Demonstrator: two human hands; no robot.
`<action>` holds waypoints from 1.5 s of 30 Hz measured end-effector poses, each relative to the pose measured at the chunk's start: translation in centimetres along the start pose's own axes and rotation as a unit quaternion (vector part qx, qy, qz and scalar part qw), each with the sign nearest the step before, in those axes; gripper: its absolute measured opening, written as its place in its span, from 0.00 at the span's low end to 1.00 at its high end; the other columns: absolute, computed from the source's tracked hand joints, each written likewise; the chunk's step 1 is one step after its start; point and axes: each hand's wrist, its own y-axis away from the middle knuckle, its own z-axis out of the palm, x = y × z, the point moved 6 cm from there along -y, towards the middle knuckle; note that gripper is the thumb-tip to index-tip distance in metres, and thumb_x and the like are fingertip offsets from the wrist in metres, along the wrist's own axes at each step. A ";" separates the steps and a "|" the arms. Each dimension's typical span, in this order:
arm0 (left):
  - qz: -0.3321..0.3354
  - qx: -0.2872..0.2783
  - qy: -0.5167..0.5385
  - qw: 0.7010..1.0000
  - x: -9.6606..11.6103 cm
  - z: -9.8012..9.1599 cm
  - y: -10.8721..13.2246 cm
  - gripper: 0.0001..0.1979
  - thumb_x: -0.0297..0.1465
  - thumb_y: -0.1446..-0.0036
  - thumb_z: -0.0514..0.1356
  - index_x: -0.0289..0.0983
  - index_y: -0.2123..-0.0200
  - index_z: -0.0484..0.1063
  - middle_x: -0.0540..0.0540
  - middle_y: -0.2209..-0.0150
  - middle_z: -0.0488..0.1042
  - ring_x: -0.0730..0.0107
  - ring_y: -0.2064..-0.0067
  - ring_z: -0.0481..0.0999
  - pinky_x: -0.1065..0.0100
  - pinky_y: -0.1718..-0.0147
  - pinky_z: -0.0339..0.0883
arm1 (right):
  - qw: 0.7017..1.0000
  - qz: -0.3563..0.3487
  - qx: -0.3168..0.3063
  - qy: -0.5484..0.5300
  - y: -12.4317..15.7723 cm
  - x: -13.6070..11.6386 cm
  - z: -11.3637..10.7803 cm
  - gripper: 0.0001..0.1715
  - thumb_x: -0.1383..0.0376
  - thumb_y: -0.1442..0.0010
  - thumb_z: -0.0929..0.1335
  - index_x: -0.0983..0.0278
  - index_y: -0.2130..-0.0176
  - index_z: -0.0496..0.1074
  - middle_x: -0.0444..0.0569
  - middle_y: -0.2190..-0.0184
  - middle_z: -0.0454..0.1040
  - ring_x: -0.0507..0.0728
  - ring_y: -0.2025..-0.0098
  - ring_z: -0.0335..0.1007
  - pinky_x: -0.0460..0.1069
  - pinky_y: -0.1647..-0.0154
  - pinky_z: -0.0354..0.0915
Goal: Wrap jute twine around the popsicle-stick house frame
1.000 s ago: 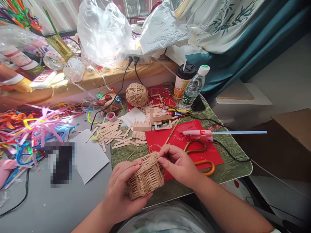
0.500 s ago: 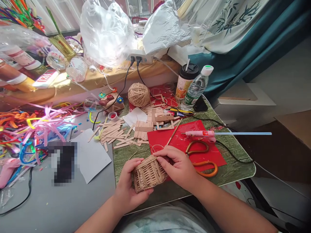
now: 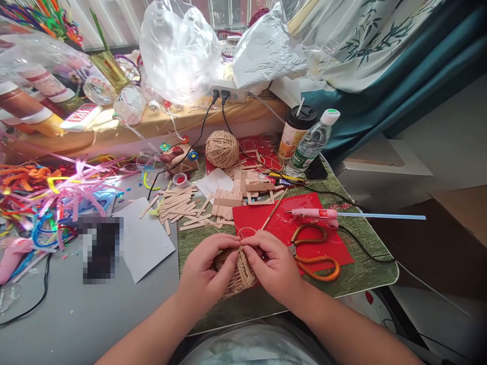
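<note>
A small basket wrapped in jute twine (image 3: 243, 271) is held between both hands over the front of the green table mat. My left hand (image 3: 207, 266) grips its left side, thumb across the near face, and covers much of it. On the upper right edge, the thumb and fingers of my right hand (image 3: 276, 263) are pressed together at the rim. A loop of twine (image 3: 248, 232) shows just behind the fingertips. Scissors with orange handles (image 3: 317, 266) lie right of my right hand on a red sheet (image 3: 262, 218). Beyond them rests a pink glue gun (image 3: 312, 214) with a long glue stick.
Loose craft sticks (image 3: 178, 205) lie behind my left hand, near a ball of twine (image 3: 222, 149). A water bottle (image 3: 310, 144) and a lidded cup (image 3: 297, 129) stand at the back right. White paper (image 3: 146, 238) and tangled pipe cleaners (image 3: 76, 187) are at left.
My left hand has shifted up from the basket's lower left side to its top, bringing its fingertips beside those of my right hand. The basket is now more covered.
</note>
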 end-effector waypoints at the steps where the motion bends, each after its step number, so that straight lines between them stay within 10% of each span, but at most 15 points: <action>1: 0.002 0.007 -0.001 1.000 0.0 0.0 0.0 0.10 0.26 0.32 0.62 0.43 0.51 0.78 0.45 0.52 0.83 0.64 0.50 0.83 0.63 0.48 0.77 | 1.000 -0.004 0.000 0.001 0.0 0.0 0.0 0.09 0.66 0.29 0.69 0.60 0.55 0.81 0.47 0.67 0.74 0.55 0.65 0.70 0.50 0.64 0.67; 14: -0.043 0.008 0.029 0.999 -1.2 -0.4 0.8 0.07 0.33 0.33 0.64 0.44 0.52 0.76 0.45 0.53 0.81 0.61 0.51 0.82 0.60 0.51 0.77 | 0.998 -0.058 0.015 0.028 0.3 -1.0 0.7 0.10 0.69 0.29 0.68 0.60 0.52 0.79 0.46 0.67 0.74 0.55 0.64 0.70 0.51 0.62 0.67; 19: -0.093 -0.111 -0.119 0.982 -0.6 -0.5 1.2 0.50 0.47 0.64 0.82 0.44 0.38 0.66 0.38 0.43 0.76 0.44 0.45 0.80 0.49 0.49 0.79 | 0.997 -0.064 -0.004 0.045 0.2 -1.3 1.3 0.10 0.69 0.29 0.68 0.59 0.53 0.79 0.47 0.66 0.74 0.57 0.62 0.72 0.52 0.60 0.68; 24: -0.040 -0.135 -0.193 0.971 0.6 -0.5 1.6 0.36 0.32 0.54 0.74 0.45 0.41 0.67 0.42 0.48 0.81 0.48 0.50 0.84 0.53 0.53 0.80 | 1.000 -0.013 -0.002 0.014 0.6 -0.7 1.8 0.11 0.66 0.29 0.68 0.58 0.49 0.76 0.46 0.66 0.73 0.56 0.64 0.70 0.51 0.61 0.69; 45: 0.131 -0.044 -0.195 0.971 2.2 -2.1 3.7 0.42 0.35 0.53 0.74 0.41 0.36 0.64 0.39 0.51 0.81 0.52 0.53 0.83 0.57 0.54 0.79 | 0.994 -0.010 -0.018 -0.108 1.3 -0.6 -0.3 0.08 0.62 0.26 0.66 0.57 0.50 0.74 0.46 0.64 0.75 0.54 0.63 0.73 0.48 0.60 0.72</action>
